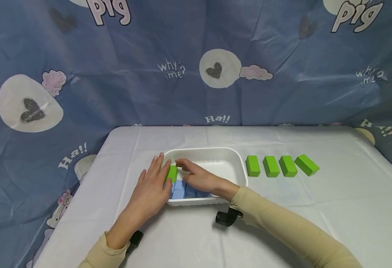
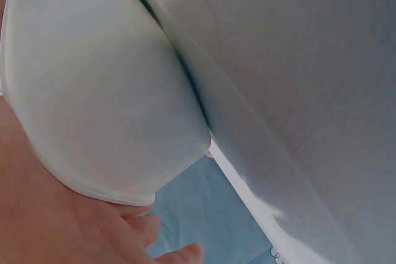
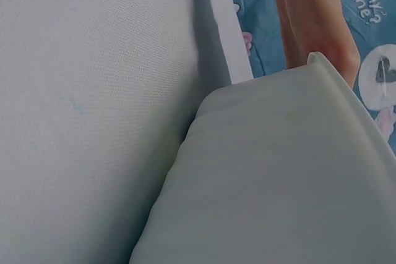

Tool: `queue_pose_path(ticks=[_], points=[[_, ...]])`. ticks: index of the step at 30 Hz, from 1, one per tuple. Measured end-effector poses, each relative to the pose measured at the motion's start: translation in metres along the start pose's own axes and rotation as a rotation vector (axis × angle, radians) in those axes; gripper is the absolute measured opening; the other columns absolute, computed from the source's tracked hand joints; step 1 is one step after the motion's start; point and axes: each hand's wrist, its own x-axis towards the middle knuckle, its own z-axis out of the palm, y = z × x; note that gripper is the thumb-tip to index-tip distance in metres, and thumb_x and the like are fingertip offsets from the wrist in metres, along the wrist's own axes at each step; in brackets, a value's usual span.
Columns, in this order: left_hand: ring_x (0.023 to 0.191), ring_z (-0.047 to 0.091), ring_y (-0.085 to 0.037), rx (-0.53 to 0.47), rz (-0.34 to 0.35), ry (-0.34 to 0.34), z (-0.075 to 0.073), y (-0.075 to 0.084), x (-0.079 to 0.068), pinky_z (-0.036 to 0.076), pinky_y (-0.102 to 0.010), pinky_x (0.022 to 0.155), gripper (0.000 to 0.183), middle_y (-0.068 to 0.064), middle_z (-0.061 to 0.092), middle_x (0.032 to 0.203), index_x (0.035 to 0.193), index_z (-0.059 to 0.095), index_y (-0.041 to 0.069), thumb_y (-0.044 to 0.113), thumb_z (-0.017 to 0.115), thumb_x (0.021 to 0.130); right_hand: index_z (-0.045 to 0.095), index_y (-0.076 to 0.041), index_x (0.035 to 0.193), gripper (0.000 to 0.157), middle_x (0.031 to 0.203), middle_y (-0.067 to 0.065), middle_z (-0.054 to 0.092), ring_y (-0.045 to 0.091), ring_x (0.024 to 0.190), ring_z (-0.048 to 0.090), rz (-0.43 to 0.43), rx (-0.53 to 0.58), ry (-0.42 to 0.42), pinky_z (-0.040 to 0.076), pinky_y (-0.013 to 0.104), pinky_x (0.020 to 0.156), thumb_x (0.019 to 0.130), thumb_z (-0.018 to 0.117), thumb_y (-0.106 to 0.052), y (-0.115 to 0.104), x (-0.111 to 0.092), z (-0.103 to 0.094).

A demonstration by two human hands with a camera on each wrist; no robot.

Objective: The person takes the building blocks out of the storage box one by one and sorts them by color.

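Observation:
In the head view a white tray sits on the table with several light blue blocks along its near left part. A green block stands in its left end. My left hand lies over the tray's left rim with straight fingers, its thumb beside the green block. From the right my right hand reaches into the tray, fingers loosely bent and spread at the green block's right side. The left wrist view has the tray's outer wall and part of my left hand; the right wrist view is mostly tray wall.
Several green blocks stand in a row right of the tray, the nearest green block close to its rim and the far-right green block turned askew. A white cloth covers the table. A blue printed curtain hangs behind.

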Motion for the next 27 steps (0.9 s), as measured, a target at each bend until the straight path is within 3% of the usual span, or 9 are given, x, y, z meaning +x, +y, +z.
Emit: queue_pose_path(ticks=[4,10,21,27], points=[[0.149,0.009,-0.030,0.010,-0.003,-0.002,0.001,0.000,0.000,0.019,-0.066,0.109,0.056,-0.014,0.015,0.162,0.152,0.037,0.004,0.025,0.045,0.100,0.038,0.001,0.147,0.053,0.143,0.020,0.045,0.038,0.132,0.043,0.007,-0.011,0.036,0.034,0.046,0.109,0.094,0.042,0.003,0.002,-0.001,-0.001],[0.149,0.007,-0.029,0.014,-0.015,-0.019,0.001,0.000,0.000,0.018,-0.065,0.111,0.058,-0.013,0.013,0.163,0.153,0.034,0.005,0.026,0.044,0.100,0.045,0.003,0.141,0.048,0.133,0.020,0.052,0.035,0.121,0.052,0.028,-0.047,0.064,0.042,0.042,0.102,0.093,0.045,0.005,0.006,-0.004,-0.005],[0.149,0.010,-0.029,0.012,-0.014,0.002,0.001,0.000,-0.001,0.019,-0.064,0.111,0.057,-0.013,0.016,0.163,0.153,0.035,0.005,0.025,0.045,0.100,0.052,0.004,0.134,0.042,0.126,0.019,0.057,0.033,0.118,0.055,0.029,-0.073,0.012,0.045,0.038,0.097,0.092,0.049,0.004,0.009,-0.018,-0.022],[0.149,0.010,-0.029,0.004,-0.011,0.000,0.002,0.000,-0.001,0.019,-0.064,0.111,0.057,-0.013,0.015,0.163,0.153,0.035,0.005,0.024,0.045,0.100,0.052,0.005,0.133,0.040,0.131,0.021,0.055,0.036,0.120,0.054,-0.004,-0.115,-0.033,0.045,0.038,0.098,0.093,0.050,0.005,-0.003,-0.029,-0.043]])
